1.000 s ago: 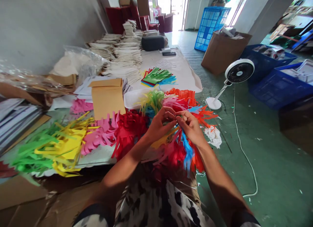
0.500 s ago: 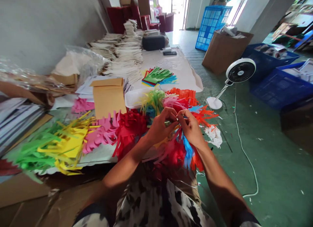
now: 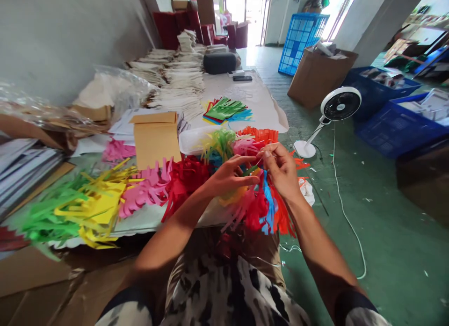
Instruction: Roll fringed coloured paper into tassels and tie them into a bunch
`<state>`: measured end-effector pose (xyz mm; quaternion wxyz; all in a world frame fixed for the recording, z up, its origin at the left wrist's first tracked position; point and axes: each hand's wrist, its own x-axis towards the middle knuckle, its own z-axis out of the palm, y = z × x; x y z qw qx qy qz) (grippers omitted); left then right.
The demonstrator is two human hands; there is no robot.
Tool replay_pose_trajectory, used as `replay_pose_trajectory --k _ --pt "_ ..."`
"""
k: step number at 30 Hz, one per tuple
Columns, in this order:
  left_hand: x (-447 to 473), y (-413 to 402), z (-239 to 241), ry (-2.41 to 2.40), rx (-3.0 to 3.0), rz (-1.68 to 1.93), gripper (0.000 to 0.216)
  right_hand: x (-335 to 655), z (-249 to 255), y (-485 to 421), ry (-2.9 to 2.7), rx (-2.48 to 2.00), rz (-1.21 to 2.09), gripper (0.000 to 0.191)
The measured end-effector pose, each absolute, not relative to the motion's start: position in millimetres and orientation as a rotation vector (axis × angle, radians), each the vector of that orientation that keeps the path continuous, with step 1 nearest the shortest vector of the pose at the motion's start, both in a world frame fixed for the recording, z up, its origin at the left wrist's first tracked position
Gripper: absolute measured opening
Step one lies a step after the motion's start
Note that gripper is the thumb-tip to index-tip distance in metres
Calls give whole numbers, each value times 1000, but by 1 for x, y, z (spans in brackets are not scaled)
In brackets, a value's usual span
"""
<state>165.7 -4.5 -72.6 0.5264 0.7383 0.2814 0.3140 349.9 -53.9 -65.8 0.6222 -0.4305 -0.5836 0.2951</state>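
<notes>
My right hand (image 3: 279, 170) is closed in a pinch on what looks like a thin pale thread (image 3: 259, 162). Beside it, my left hand (image 3: 232, 175) has its thumb and fingers stretched apart, the fingertips close to the right hand. A bunch of fringed paper tassels (image 3: 269, 209) in red, blue, pink and orange hangs just below both hands, over the table's front edge. Its top, with bits of green and yellow, lies between the hands, and part of it is hidden. Whether the left fingers touch it I cannot tell.
Fringed paper in green (image 3: 52, 218), yellow (image 3: 105, 209), pink (image 3: 147, 188) and dark red (image 3: 187, 178) covers the table's left. A white tray (image 3: 189, 142), a brown envelope (image 3: 156, 141) and cloth stacks (image 3: 182, 83) lie beyond. A fan (image 3: 340, 104) stands at right.
Both hands were pinched together at one spot. Now the left thumb and fingers are spread, and the right hand has moved slightly right and up with the thin thread.
</notes>
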Motion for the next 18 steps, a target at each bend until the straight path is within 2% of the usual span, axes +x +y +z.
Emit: replay_pose_trajectory --k 3,7,11,18 --pt "179 -6 -61 534 1836 730 34 344 -52 -59 -1427 -983 668 24" --pt "185 -13 -57 485 1650 666 48 352 -41 -62 -1467 -990 600 22" --pt "176 -15 -58 528 1726 534 42 367 -34 -61 -1376 -958 512 18" --pt "186 -25 -81 750 2119 579 21 356 -46 -78 -988 -851 849 28"
